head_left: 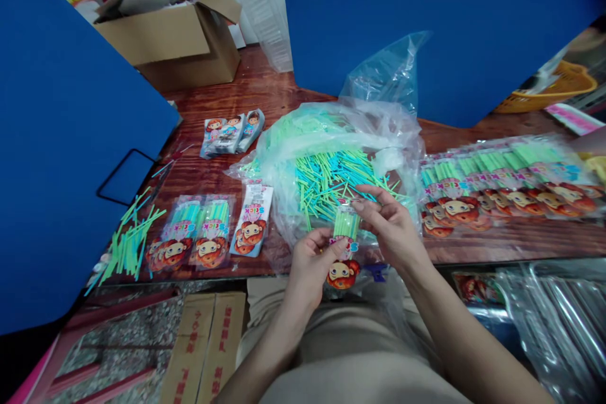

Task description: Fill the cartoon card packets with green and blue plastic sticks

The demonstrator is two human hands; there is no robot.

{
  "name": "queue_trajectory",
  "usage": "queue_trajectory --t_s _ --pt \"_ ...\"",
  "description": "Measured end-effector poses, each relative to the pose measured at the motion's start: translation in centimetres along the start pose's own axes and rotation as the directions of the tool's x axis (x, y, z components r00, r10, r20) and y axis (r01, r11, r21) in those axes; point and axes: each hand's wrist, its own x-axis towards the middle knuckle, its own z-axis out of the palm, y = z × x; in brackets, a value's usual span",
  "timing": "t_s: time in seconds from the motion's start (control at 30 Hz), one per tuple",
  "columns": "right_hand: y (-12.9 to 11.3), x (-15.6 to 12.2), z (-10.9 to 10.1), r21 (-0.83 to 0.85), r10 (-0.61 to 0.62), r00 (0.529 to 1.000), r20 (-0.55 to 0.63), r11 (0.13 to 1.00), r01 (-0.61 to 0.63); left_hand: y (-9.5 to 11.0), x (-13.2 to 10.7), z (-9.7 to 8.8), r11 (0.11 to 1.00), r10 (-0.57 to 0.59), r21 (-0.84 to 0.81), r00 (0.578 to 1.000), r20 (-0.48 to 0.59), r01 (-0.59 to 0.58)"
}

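My left hand (315,259) is closed on a small packet of green sticks (346,224), its thumb lying across the front. The packet carries a card with a red-haired cartoon face at its lower end. At the packet's upper end is my right hand (391,224), thumb and index finger pinched together at the edge. Whether those fingertips hold the packet's edge or something tiny is too small to tell. Just beyond both hands lies a large clear plastic bag (279,170), its mouth open on loose green and blue sticks (326,180).
Filled packets (497,186) overlap in a row at the right. More packets (213,233), printed cards (250,221) and loose sticks (127,243) lie at the left. Folded cards (231,132) sit farther back, before a cardboard box (175,44). Blue panels (426,0) border the table.
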Motion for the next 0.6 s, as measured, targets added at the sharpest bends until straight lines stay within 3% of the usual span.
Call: queue_trajectory --t_s 0.27,0.6 --pt "-0.6 0.4 0.1 0.06 0.067 0.997 0.033 0.996 -0.069 -0.4 0.3 0.1 1.0 0.014 -0.012 1.0 0.0 -0.014" --pt "-0.2 -0.1 0.2 0.3 0.285 0.95 0.13 0.902 -0.311 -1.3 0.5 0.1 0.991 0.113 0.078 0.994 -0.003 -0.112"
